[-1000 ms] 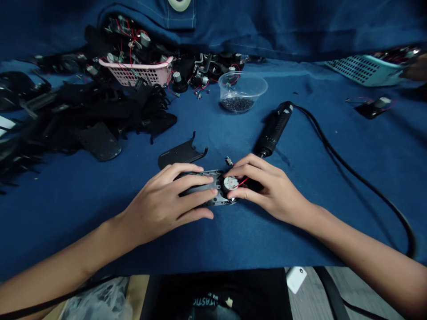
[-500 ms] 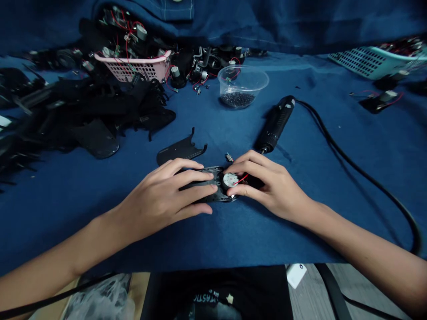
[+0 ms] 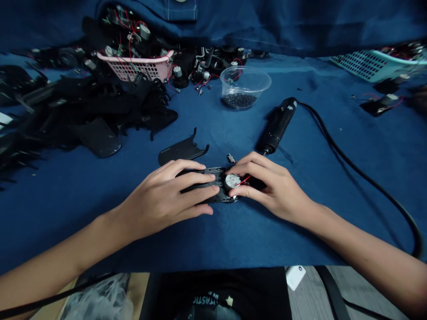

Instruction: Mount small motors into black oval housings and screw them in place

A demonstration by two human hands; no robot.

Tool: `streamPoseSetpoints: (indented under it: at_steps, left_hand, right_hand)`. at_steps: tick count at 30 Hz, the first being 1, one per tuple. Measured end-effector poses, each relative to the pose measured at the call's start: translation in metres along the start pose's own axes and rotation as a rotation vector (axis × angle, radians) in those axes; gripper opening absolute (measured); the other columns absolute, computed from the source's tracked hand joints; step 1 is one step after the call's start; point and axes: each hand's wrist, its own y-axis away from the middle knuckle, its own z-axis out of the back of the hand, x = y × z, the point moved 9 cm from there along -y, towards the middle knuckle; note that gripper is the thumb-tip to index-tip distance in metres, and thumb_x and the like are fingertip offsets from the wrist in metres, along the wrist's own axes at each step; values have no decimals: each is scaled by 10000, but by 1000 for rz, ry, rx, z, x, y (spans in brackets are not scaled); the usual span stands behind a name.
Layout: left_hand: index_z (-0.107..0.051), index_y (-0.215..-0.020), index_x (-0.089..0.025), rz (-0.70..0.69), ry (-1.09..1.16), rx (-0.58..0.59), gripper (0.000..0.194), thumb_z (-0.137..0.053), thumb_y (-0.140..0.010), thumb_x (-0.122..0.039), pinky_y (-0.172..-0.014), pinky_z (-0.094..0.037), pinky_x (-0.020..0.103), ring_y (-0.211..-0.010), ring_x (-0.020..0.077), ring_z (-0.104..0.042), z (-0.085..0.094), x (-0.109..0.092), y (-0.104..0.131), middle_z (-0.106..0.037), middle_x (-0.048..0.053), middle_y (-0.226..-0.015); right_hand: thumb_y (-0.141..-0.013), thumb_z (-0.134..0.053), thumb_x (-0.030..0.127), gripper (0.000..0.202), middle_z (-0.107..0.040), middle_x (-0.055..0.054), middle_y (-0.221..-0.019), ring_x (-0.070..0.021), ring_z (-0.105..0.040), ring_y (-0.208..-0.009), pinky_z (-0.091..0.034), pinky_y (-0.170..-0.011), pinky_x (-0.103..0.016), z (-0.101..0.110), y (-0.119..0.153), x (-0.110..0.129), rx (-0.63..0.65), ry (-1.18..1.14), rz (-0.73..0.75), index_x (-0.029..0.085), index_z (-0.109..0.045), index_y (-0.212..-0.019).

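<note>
Compared with the frames a second and half a second ago, very little has changed at the near centre: the left hand [image 3: 160, 195] and right hand [image 3: 270, 186] show the same pose, and the black shell [image 3: 221, 178] sits at the same spot on the blue surface [image 3: 200, 240], so the fit appears, in my judgement, to be at a holding or pressing point. Left fingers straight and spread, laid over the left part of the shell, not curled round it; whether they press cannot be told. Right fingers pinch the round pale-topped motor [image 3: 232, 180], thumb on its near side, at the right end of the shell; full seating not verifiable. A red wire [image 3: 245, 179] runs from the motor toward the right palm. Small connector [image 3: 231, 158] just beyond the right fingers; loose black cover [image 3: 180, 151] beyond the left hand; corded driver [image 3: 276, 126] lying far side, tip near the right hand. One change noted at far right: a dark part [image 3: 388, 85] now lies just by the near side of the teal basket [image 3: 360, 64], absent a second ago; no evident bearing on the work in hand. Containers: teal basket, red-wired pieces, blurred; pink basket [image 3: 143, 70], far left, heaped with motors and red leads; clear bowl [image 3: 263, 84], far centre, small dark pieces, probably screws, covering the bottom
</note>
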Motion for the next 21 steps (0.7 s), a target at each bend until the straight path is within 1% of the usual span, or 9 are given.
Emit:
streamPoseSetpoints:
  at_steps: [3, 7, 12, 21]
  left_hand:
    - [-633, -1154, -224, 1, 3, -37, 314, -640, -873, -364, -953, -506, 399, -1187, 238, -533, 1, 0, 3, -650, 42, -1164]
    - [-643, -1132, -229, 8, -9, -84, 298, -670, -855, -336, -942, -503, 399, -1190, 241, -532, 8, 0, 4, -651, 45, -1168]
    - [-646, -1126, -229, -3, -2, -52, 301, -672, -852, -353, -939, -502, 400, -1183, 248, -537, 6, 1, 4, -647, 38, -1172]
    - [-653, -1115, -223, 3, -11, -65, 297, -680, -845, -345, -942, -489, 391, -1184, 243, -530, 5, -1, 3, -649, 42, -1164]
  right_hand:
    - [-837, -626, 381, 304, -608, -78, -1024, -176, -600, -948, -506, -854, -314, 0, 0, 0, 4, 1, 8, 198, -620, -1080]
    - [-840, -622, 382, 306, -606, -83, -1030, -182, -598, -959, -507, -863, -326, -1, 0, 0, 11, 0, 13, 201, -617, -1087]
    - [-846, -609, 396, 303, -612, -85, -1038, -194, -601, -981, -509, -884, -344, -1, -1, -2, 12, -13, 7, 209, -621, -1085]
    - [-841, -624, 371, 300, -608, -82, -1018, -176, -593, -966, -501, -876, -322, -1, -1, 0, 19, -21, 15, 196, -616, -1085]
